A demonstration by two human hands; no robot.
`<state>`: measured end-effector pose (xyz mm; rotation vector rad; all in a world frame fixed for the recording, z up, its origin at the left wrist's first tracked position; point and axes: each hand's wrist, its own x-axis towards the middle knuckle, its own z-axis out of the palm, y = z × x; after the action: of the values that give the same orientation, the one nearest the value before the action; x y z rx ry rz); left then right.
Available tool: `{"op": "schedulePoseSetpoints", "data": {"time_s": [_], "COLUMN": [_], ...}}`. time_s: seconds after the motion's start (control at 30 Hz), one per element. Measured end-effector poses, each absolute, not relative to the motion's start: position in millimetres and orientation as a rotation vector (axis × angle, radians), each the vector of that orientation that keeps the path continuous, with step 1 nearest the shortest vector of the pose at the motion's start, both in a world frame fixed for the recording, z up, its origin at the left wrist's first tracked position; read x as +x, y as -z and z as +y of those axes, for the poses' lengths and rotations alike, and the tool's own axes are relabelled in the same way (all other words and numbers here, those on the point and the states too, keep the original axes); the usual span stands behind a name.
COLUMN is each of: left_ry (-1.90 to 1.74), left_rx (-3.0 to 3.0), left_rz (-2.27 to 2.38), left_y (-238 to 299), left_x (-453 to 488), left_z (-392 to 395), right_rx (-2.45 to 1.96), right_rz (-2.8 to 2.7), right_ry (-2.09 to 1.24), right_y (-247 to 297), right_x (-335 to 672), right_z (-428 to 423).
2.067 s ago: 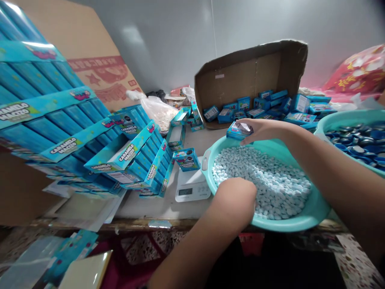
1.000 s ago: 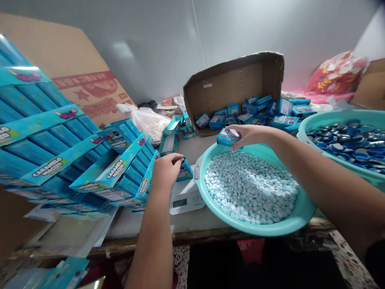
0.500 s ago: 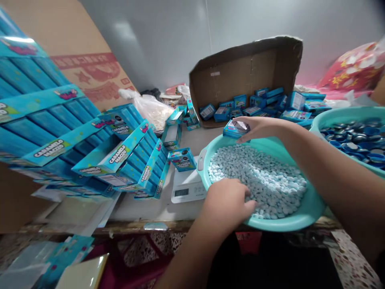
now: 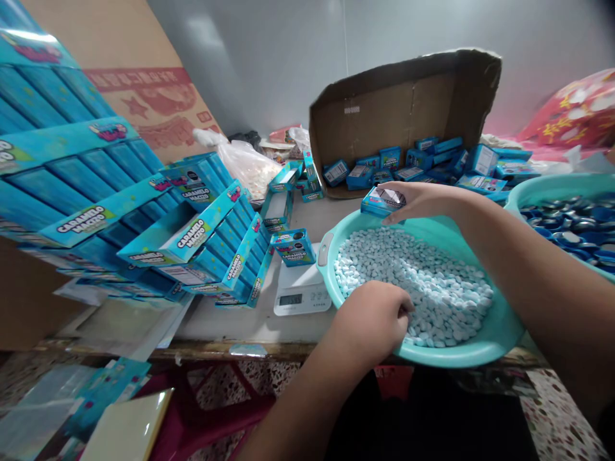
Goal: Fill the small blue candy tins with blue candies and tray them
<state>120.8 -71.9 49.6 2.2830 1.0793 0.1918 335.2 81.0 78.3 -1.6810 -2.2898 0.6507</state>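
My left hand [image 4: 372, 320] is curled into the near side of a turquoise basin [image 4: 500, 333] full of pale blue candy tablets [image 4: 423, 282], its fingers closed among them. My right hand [image 4: 417, 200] rests on the basin's far rim and grips a small blue box [image 4: 382, 201]. Another small blue box [image 4: 294, 247] stands open on a white digital scale [image 4: 300, 296] left of the basin.
Stacks of blue "Caramelo Macizo" display cartons [image 4: 120, 211] fill the left. A tipped cardboard box [image 4: 403, 115] at the back spills small blue boxes. A second turquoise basin [image 4: 562, 218] of blue lids sits at the right. A plastic bag [image 4: 250, 168] lies behind.
One second ago my left hand was at the box on the scale; it has come back into the tablets and closed its fingers. My right hand kept the small box at the rim.
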Motion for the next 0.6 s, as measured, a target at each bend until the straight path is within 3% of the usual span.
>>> {"op": "schedulePoseSetpoints", "data": {"time_s": [0.2,0.6], "left_ry": [-0.546,-0.690], "left_rx": [2.286,2.382], "left_rz": [0.958,0.813], "left_y": [-40.2,-41.0], "left_x": [109.5,103.3], "left_z": [-78.5,-75.5], "right_rx": [-1.667,-1.629], "right_rz": [-2.281,-2.245], "right_ry": [-0.655,-0.718], "right_y": [-72.3,-71.6], "right_x": [338.7,339.7], "right_z": [88.5,86.2]}}
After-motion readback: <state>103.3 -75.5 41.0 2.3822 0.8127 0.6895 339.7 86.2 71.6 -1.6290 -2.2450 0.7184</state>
